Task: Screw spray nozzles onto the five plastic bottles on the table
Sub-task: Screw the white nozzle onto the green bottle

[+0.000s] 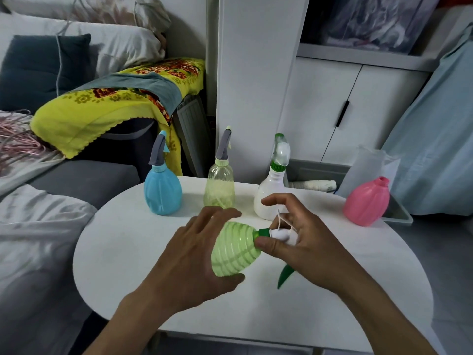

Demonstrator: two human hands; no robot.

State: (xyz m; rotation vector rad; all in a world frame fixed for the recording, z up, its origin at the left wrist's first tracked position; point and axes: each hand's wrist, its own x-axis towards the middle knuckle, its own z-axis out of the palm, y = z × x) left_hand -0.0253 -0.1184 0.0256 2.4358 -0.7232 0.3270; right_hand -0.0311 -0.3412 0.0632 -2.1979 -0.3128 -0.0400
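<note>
While the round white table [128, 252] carries three finished bottles along its far edge, a blue bottle [162, 194], a clear yellowish bottle [219, 187] and a white bottle [271, 194], each already wearing a spray head, the pink bottle [366, 202] at the right rim stands with its neck bare, so by my reckoning it is the last one waiting. Nearer the middle, the ribbed light-green bottle [235, 248] lies tipped on its side, neck pointing right, cradled by the left hand [194, 254], whose fingers curl over the top of the body and whose thumb hooks beneath it. The right hand [304, 237] closes thumb and curled fingers around the spray nozzle [280, 234], its dark green collar [265, 232] meeting the bottle's neck, with the green trigger [285, 275] hanging below and a thin dip tube looping near the fingers. How far the threads have engaged cannot be told. The main risk, as I judge it, is cross-threading: with the bottle held tilted, the collar may bite crookedly and jam. That loose tube could also get pinched outside the neck, and a slip could knock the pink bottle off the rim.
</note>
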